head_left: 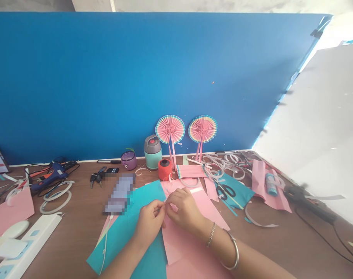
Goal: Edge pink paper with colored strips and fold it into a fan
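My left hand (151,221) and my right hand (184,207) meet over the sheets, their fingertips pinched together. Whatever sits between them is too small to make out. Beneath my left hand lies a teal paper sheet (126,236). Pink paper (205,209) is under my right hand, with a white strip near its top edge. Beyond the hands rests a pleated pink paper piece (190,171). Two round folded paper fans, a left fan (170,130) and a right fan (202,129), lean against the blue partition.
Behind the sheets stand a red container (164,169), a teal jar (153,153) and a purple pot (129,160). Black scissors (226,192) lie on teal paper at right. A glue gun (52,174), keys (97,177) and a power strip (28,248) are at left.
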Motion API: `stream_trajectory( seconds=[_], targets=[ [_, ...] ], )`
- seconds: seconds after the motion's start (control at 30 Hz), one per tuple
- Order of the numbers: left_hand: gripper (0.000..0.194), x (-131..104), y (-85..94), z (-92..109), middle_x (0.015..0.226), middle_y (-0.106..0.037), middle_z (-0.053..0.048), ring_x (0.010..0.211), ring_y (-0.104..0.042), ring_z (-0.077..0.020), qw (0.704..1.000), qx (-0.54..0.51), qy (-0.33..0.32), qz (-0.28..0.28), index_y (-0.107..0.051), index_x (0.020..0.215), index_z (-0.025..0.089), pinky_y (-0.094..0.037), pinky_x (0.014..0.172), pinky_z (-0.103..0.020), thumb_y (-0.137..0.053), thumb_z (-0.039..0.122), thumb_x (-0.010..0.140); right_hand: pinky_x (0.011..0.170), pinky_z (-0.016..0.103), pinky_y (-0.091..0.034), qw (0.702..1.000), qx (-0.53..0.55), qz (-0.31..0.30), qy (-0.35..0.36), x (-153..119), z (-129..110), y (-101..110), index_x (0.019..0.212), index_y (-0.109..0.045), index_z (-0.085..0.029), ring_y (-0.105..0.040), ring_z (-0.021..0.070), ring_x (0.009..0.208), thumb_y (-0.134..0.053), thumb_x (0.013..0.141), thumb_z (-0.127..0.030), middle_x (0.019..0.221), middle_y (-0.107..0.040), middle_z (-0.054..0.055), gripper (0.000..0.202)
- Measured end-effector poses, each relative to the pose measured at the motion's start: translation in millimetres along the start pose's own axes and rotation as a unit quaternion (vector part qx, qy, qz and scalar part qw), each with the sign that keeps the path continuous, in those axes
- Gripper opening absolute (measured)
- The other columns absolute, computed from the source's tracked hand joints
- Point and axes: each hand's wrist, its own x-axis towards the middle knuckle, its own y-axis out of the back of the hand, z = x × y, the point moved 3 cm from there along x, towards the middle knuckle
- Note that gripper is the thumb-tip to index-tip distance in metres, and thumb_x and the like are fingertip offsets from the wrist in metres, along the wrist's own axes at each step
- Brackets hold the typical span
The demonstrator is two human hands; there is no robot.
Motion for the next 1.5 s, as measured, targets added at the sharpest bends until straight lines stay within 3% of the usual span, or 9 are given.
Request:
stream_trajectory(
  seconds=[0.2,0.4,0.57,0.77,0.97,1.1,1.23,1.33,1.5],
  targets=[
    [0.027,1.5,2.4,5.3,0.042,-0.054,0.004,0.042,-0.055,-0.0149,0.999,-0.041,0.015,-0.009,-0.054,0.068,0.020,-0.043,0.051,-0.025,-0.052,0.045,0.078,0.069,0.029,-0.042,0.980,0.152,0.017,-0.130,4.6,8.1,4.4,0.062,-0.060,-0.019,-0.059,0.0155,0.067,-0.055,0.070,-0.014,0.067,-0.067,0.001,0.010],
    [0.029,7.8,14.6,1.8,0.034,-0.049,0.005,0.030,-0.031,-0.0068,0.992,-0.082,0.091,0.025,-0.054,0.069,0.019,-0.022,0.037,-0.018,-0.054,0.048,0.072,0.063,0.026,-0.046,0.885,0.376,0.036,-0.274,15.6,32.5,20.7,0.061,-0.062,-0.017,-0.059,0.0159,0.065,-0.053,0.069,-0.023,0.065,-0.065,0.002,0.013],
    [0.030,15.7,30.1,-1.7,0.033,-0.046,0.007,0.029,-0.019,-0.0046,0.985,-0.096,0.137,0.042,-0.052,0.071,0.018,-0.011,0.035,-0.018,-0.054,0.048,0.067,0.045,0.020,-0.040,0.776,0.462,0.207,-0.376,21.6,86.2,64.8,0.067,-0.062,-0.016,-0.050,0.0089,0.048,-0.062,0.066,-0.027,0.057,-0.056,-0.003,0.011],
    [0.030,20.4,41.6,-9.2,0.034,-0.048,0.006,0.027,-0.021,-0.0042,0.984,-0.074,0.159,0.030,-0.052,0.067,0.018,-0.011,0.034,-0.017,-0.056,0.048,0.066,0.046,0.015,-0.047,0.622,0.504,0.474,-0.366,9.9,146.7,126.2,0.066,-0.052,-0.018,-0.065,0.0127,0.073,-0.055,0.065,-0.015,0.073,-0.061,0.001,0.004],
    [0.027,20.9,39.7,-17.7,0.030,-0.047,0.005,0.025,-0.019,-0.0038,0.984,-0.033,0.176,-0.005,-0.051,0.066,0.019,-0.009,0.033,-0.016,-0.054,0.046,0.064,0.069,0.019,-0.052,0.655,0.400,0.577,-0.278,-6.5,164.1,156.4,0.070,-0.052,-0.017,-0.065,0.0135,0.083,-0.056,0.064,-0.021,0.076,-0.058,-0.001,0.008],
    [0.028,18.5,33.5,-17.3,0.029,-0.046,0.006,0.024,-0.015,-0.0041,0.982,-0.010,0.185,-0.042,-0.049,0.064,0.020,-0.007,0.032,-0.017,-0.054,0.048,0.063,0.059,0.025,-0.049,0.822,0.232,0.375,-0.359,-1.8,158.3,152.9,0.094,-0.063,-0.017,-0.063,0.0165,0.072,-0.060,0.067,-0.029,0.078,-0.063,0.002,0.030],
    [0.028,14.3,25.1,-13.1,0.029,-0.043,0.008,0.025,-0.022,-0.0055,0.983,0.043,0.156,-0.081,-0.046,0.063,0.022,-0.015,0.034,-0.017,-0.054,0.048,0.066,0.061,0.026,-0.044,0.918,-0.018,0.080,-0.389,6.4,144.4,144.3,0.093,-0.067,-0.017,-0.060,0.0176,0.073,-0.055,0.071,-0.021,0.084,-0.067,0.006,0.026],
    [0.034,11.4,19.0,-9.9,0.031,-0.036,0.011,0.024,-0.029,-0.0062,0.985,0.078,0.124,-0.092,-0.038,0.056,0.023,-0.019,0.035,-0.018,-0.057,0.050,0.063,0.059,0.026,-0.040,0.900,-0.149,-0.103,-0.397,3.8,137.3,140.8,0.068,-0.066,-0.018,-0.060,0.0179,0.069,-0.054,0.068,-0.015,0.071,-0.066,0.005,0.012],
    [0.037,8.3,11.5,-10.9,0.040,-0.035,0.011,0.026,-0.027,-0.0060,0.984,0.102,0.109,-0.100,-0.034,0.054,0.024,-0.017,0.031,-0.020,-0.058,0.050,0.062,0.049,0.026,-0.037,0.861,-0.156,-0.238,-0.422,-17.0,128.5,130.8,0.037,-0.049,-0.017,-0.054,0.0164,0.045,-0.061,0.055,-0.006,0.041,-0.051,0.002,0.024]
  ],
)
